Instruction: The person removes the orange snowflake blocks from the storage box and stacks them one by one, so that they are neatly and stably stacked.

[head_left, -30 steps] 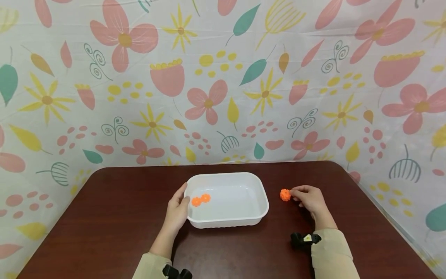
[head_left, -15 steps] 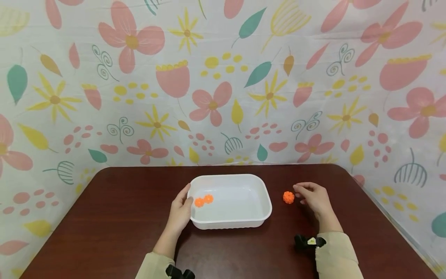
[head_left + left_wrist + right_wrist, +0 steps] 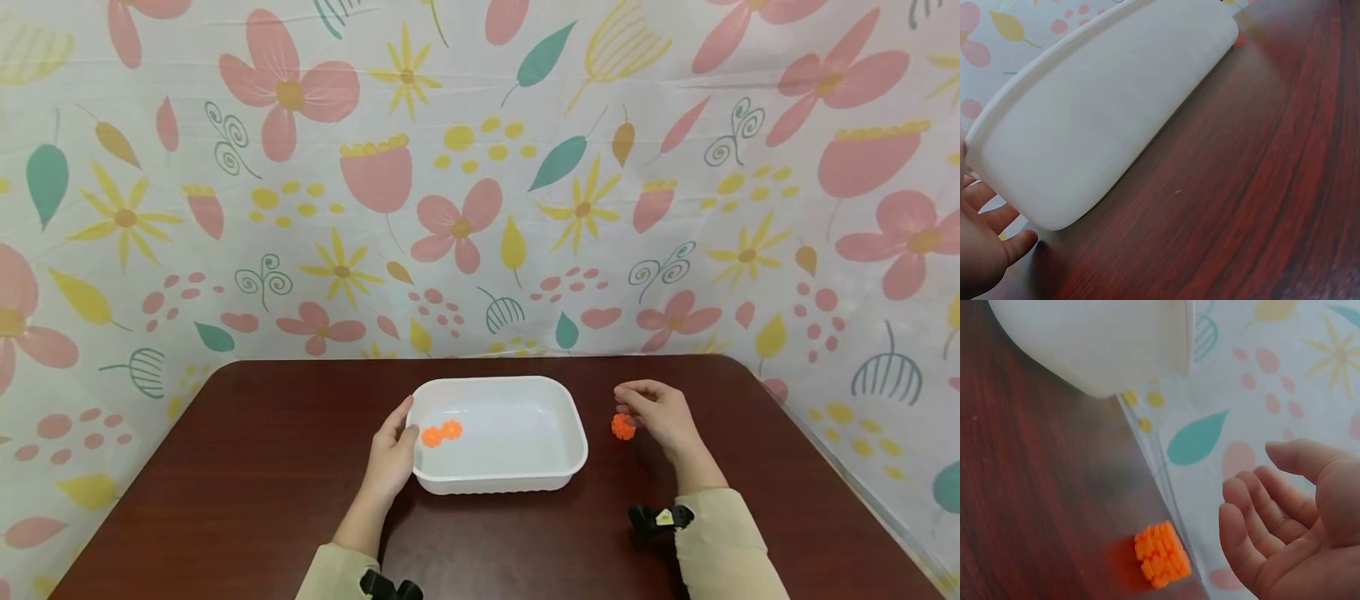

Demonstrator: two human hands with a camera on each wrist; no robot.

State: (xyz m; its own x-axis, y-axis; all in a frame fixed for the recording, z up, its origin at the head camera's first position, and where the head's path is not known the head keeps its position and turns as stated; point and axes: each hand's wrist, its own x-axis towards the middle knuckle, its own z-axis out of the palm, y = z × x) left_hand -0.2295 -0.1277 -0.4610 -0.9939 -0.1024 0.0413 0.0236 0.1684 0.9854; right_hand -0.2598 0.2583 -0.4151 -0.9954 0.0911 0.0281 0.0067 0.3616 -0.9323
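Observation:
A white rectangular plastic tray (image 3: 498, 479) stands on the table. My left hand (image 3: 392, 458) grips its left rim, with the thumb over the edge and the fingers along the outer wall. In the left wrist view the tray's side wall (image 3: 1085, 125) fills much of the picture, beside part of that hand (image 3: 982, 250). Two joined-looking orange flower-shaped pieces (image 3: 452, 429) lie in the tray's left part. To the right of the tray sits a knobbly orange block (image 3: 622, 427). My right hand (image 3: 660, 417) hovers just above and beside this block (image 3: 1163, 553), fingers loosely bent, holding nothing.
The dark reddish-brown table (image 3: 525, 542) runs back to a floral-patterned cloth wall (image 3: 480, 208). Black wrist cameras (image 3: 660, 519) sit at both beige sleeves (image 3: 723, 542).
My right hand, touching the orange block a second ago, has come off it, lifted, and shifted left over it. My left hand stays on the tray. The head view has shifted slightly.

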